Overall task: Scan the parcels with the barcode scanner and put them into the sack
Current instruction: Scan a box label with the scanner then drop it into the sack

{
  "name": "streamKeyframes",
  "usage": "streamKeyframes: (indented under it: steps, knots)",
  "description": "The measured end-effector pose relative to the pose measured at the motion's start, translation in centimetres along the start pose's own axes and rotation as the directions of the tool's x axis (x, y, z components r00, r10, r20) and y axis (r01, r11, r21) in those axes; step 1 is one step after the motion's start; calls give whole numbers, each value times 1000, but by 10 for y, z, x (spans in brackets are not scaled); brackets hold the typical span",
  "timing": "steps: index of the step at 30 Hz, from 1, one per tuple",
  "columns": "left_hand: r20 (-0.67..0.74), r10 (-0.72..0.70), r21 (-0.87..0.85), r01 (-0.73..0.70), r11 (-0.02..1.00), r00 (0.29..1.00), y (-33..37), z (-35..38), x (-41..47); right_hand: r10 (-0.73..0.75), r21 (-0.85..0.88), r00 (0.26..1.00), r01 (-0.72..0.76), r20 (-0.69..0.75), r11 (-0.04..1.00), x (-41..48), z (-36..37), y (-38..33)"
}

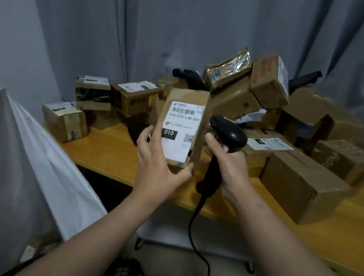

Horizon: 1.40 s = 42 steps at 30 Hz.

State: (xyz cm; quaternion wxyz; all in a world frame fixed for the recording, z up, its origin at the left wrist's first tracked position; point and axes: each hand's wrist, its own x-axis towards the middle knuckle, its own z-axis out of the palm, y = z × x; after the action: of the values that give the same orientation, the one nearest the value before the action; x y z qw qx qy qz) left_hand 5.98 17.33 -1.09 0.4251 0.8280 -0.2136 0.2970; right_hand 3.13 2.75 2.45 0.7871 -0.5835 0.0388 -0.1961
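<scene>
My left hand (159,167) holds a small cardboard parcel (184,124) upright above the table's front edge, its white barcode label facing me. Right beside it, my right hand (228,166) grips a black barcode scanner (229,133) by the handle; the scanner's head sits just right of the parcel's edge and its cable hangs down toward the floor. The white sack (14,160) stands open at the lower left, with a box visible inside near its bottom.
A wooden table (350,238) carries several brown cardboard parcels piled from the left (64,120) to a tall heap at the back right (270,80), and a big box (299,186) near my right hand. Grey curtains hang behind.
</scene>
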Motion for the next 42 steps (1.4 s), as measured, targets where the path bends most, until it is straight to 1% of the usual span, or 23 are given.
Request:
streamKeyframes:
  steps: [2,4,7,9,10,11,12,13,14,15,16,18,19,20,22,23,24,27,30,36,42]
  knots:
    - [21,31,-48,-30,998,999,1,10,-18,-32,67,999,32,5,997,-16,-2,8]
    - [60,41,-62,-37,997,997,4,17,-28,-80,105,997,79,3,991,-29,-5,13]
    - [131,87,-20,-85,996,988,9,23,-39,-111,116,994,109,12,987,-40,-13,13]
    - [211,91,-49,-83,995,973,12,21,-42,-112,90,994,113,-18,989,-41,-22,9]
    - [266,62,-108,-34,994,962,11,21,-42,-111,71,993,113,-30,991,-40,-27,8]
    - [327,-1,-209,73,975,945,12,19,-38,-106,59,994,107,-29,992,-40,-32,7]
    - [398,-83,-331,227,916,914,12,19,-32,-98,42,995,99,-21,994,-40,-37,6]
    - [470,-156,-419,376,826,869,11,20,-25,-88,22,996,88,-6,996,-41,-42,5]
    - [536,-212,-450,489,747,817,9,20,-18,-85,-7,996,85,17,996,-42,-47,3]
    - [587,-241,-447,558,699,773,7,18,-12,-81,-27,995,83,49,996,-44,-51,1]
    - [627,-246,-442,597,669,739,5,16,-7,-77,-42,994,80,81,996,-46,-55,-1]
    - [673,-229,-461,642,613,703,-1,12,-1,-61,-83,992,71,113,994,-48,-61,-3]
    - [678,-230,-470,653,593,698,-3,11,2,-57,-127,994,70,98,989,-48,-62,-3]
    - [667,-239,-477,651,591,706,-5,10,4,-72,-193,996,81,53,978,-47,-62,-4]
    - [602,-273,-457,604,653,751,-7,10,7,-142,-320,988,115,-63,941,-46,-61,-3]
    - [574,-272,-456,577,677,772,-8,11,8,-170,-356,981,128,-89,926,-47,-61,-3]
    - [558,-266,-466,562,683,786,-10,11,8,-183,-389,980,136,-84,911,-48,-60,-2]
    - [554,-255,-465,549,694,793,-14,11,5,-187,-490,982,153,-20,858,-58,-55,6]
    - [545,-273,-472,559,682,793,-18,13,1,-211,-489,977,170,-28,855,-68,-52,19]
    - [536,-274,-454,546,704,799,-18,13,1,-233,-448,970,179,-67,876,-76,-47,36]
    - [545,-285,-430,555,712,788,-19,13,3,-224,-444,972,172,-67,879,-84,-47,43]
